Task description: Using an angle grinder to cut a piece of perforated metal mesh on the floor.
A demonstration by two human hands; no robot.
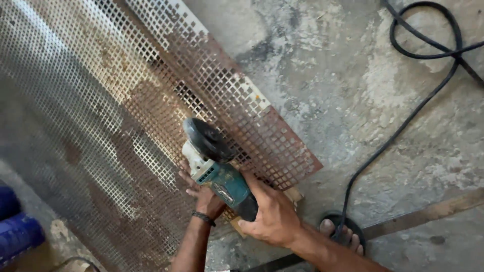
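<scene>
Both hands grip a teal angle grinder (222, 179): the right hand (269, 211) is closed around its rear body, the left hand (204, 194) wrapped under the head. Its black disc (204, 138) rests on a rusty perforated metal sheet (126, 116) lying on the concrete floor (353, 90), a black cable (403, 126) trailing nearby

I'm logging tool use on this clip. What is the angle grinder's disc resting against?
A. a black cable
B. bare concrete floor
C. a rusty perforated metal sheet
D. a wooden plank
C: the angle grinder, gripped by the right hand with the left hand beside it, has its disc on the rusty perforated metal sheet.
</scene>
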